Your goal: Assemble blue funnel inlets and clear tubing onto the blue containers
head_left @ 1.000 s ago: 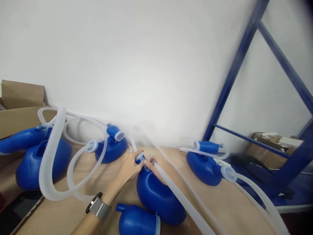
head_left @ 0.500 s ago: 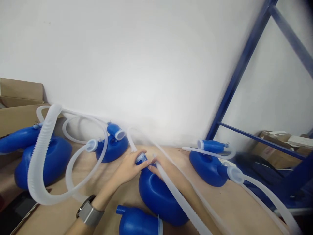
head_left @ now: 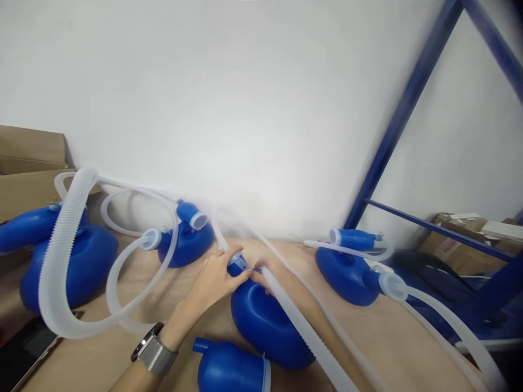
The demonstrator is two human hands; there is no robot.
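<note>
A blue plastic bottle lies on the brown surface in front of me, its neck pointing away. My left hand is closed round the clear-capped neck, thumb along its near side. From the right, my right hand meets the left thumb at the neck, fingertips pinched together; what they pinch is too small to tell. A white corrugated tube runs over my right hand and wrist towards me. Just in front of the bottle lies a blue cup-shaped part with a spout and pale rim.
Similar blue bottles with tubes stand at left, back left and right. A phone lies at the left edge. Cardboard box at far left; blue metal frame at right; white wall behind.
Both hands stay at the bottle's neck, the right fingertips slightly closer to the left thumb. The neck has turned a little in my left hand. The view has shifted slightly.
</note>
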